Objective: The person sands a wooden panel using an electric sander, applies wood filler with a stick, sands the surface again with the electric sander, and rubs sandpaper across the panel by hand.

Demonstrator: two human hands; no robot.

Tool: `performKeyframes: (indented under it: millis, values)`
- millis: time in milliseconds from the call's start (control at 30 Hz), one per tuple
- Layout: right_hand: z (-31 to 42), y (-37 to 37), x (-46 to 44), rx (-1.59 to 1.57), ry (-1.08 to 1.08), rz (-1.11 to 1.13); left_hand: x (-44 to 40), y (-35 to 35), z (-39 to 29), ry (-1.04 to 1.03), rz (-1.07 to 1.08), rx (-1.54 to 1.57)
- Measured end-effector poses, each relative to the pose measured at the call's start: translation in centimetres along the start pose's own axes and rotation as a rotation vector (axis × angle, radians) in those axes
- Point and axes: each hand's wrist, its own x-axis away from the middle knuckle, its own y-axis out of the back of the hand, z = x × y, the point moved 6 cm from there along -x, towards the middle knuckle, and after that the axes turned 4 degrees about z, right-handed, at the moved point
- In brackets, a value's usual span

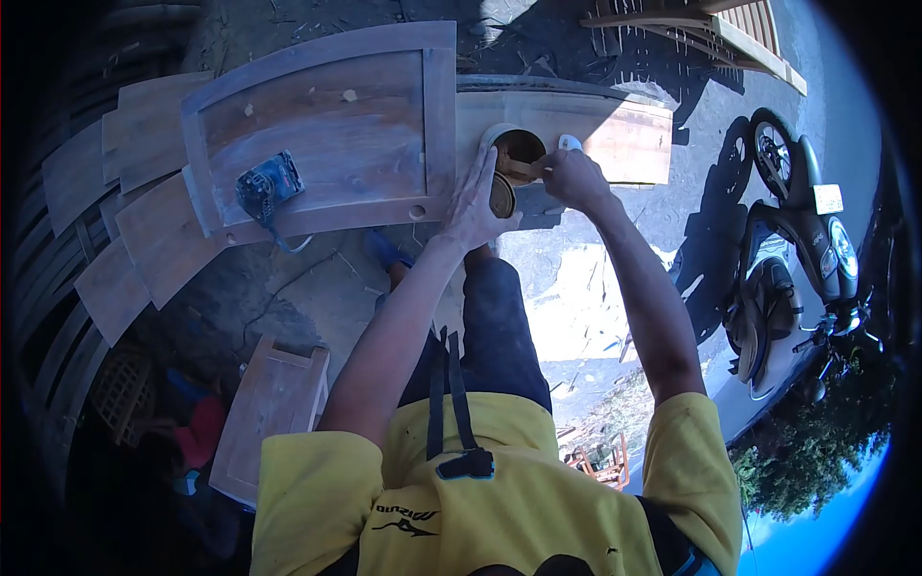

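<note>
My left hand (pixel 471 204) lies against the near left side of an open tin can (pixel 496 134), fingers stretched along its wall and thumb curled below. A round metal lid (pixel 501 196) sits between that hand and the can; whether the hand grips it too is unclear. My right hand (pixel 573 180) is closed around a flat, wooden-looking stick (pixel 521 168), whose end reaches into the can's mouth. Brown material shows inside the can. Just beyond my right hand is a small white object (pixel 570 142), partly hidden.
A framed wooden panel (pixel 327 125) bears a blue power sander (pixel 271 187) on the left. Beneath the can runs a wooden board (pixel 629 139). Thin wood sheets (pixel 168 230) lie farther left. A motorcycle (pixel 802 230) stands right; another person (pixel 202 432) is at lower left.
</note>
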Motion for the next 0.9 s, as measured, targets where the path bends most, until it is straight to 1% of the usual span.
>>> performKeyframes:
  millis: [67,100,133,200,300,333,400,433,500,533,600,633,667,733,767,833,867,900]
  values:
    - [-2.4,-0.2,1.2,-0.284,-0.183,0.081,0.0,-0.1,0.2,-0.002,0.003,0.014]
    - [-3.8,-1.3,1.3,-0.394,-0.157,0.098,0.0,-0.2,0.2,-0.006,0.007,0.005]
    - [-4.4,-1.2,1.7,-0.394,-0.155,0.101,0.1,-0.1,0.2,-0.007,0.014,-0.007]
    - [-5.3,-2.0,2.8,-0.663,-0.224,0.161,0.2,0.1,0.3,-0.01,0.013,-0.008]
    - [-6.0,-2.2,3.7,-0.714,-0.244,0.136,0.1,0.2,0.0,-0.026,0.009,-0.011]
    - [-6.2,-2.7,3.7,-0.717,-0.244,0.134,0.1,0.2,0.0,-0.029,0.004,-0.015]
    - [-5.0,-1.6,3.5,-0.214,0.014,-0.209,0.1,0.0,0.1,-0.017,0.01,-0.022]
    - [-3.6,-0.8,3.4,-0.217,0.011,-0.209,0.1,-0.1,0.1,-0.005,0.013,-0.025]
    - [-0.3,0.2,2.3,0.131,-0.084,-0.194,0.0,-0.3,0.1,-0.003,0.007,-0.036]
    - [0.4,-0.4,1.4,0.125,-0.083,-0.194,0.1,-0.2,0.1,0.002,-0.002,-0.045]
    - [2.2,-2.2,-1.5,0.294,0.059,-0.047,0.2,-0.2,0.0,0.011,0.0,-0.046]
    - [2.4,-2.6,-2.3,0.279,0.078,0.003,0.1,-0.1,-0.1,0.016,-0.001,-0.041]
    - [1.9,-2.5,-2.3,0.28,0.077,0.0,0.1,0.1,-0.2,0.014,-0.003,-0.042]
    - [0.3,-0.8,-1.1,-0.004,0.038,0.008,0.2,0.0,-0.4,0.014,-0.012,-0.027]
    - [-0.7,-0.9,-0.6,0.003,0.036,0.008,0.1,0.0,-0.4,0.01,-0.016,-0.022]
    - [-3.0,-1.2,0.4,-0.235,0.048,-0.059,0.1,-0.1,-0.2,-0.003,-0.017,-0.042]
    - [-3.8,-1.2,0.7,-0.232,0.051,-0.057,0.0,-0.1,0.0,0.0,-0.021,-0.041]
    - [-4.6,-1.5,1.1,-0.398,-0.035,0.025,0.0,-0.1,0.1,-0.003,-0.013,-0.038]
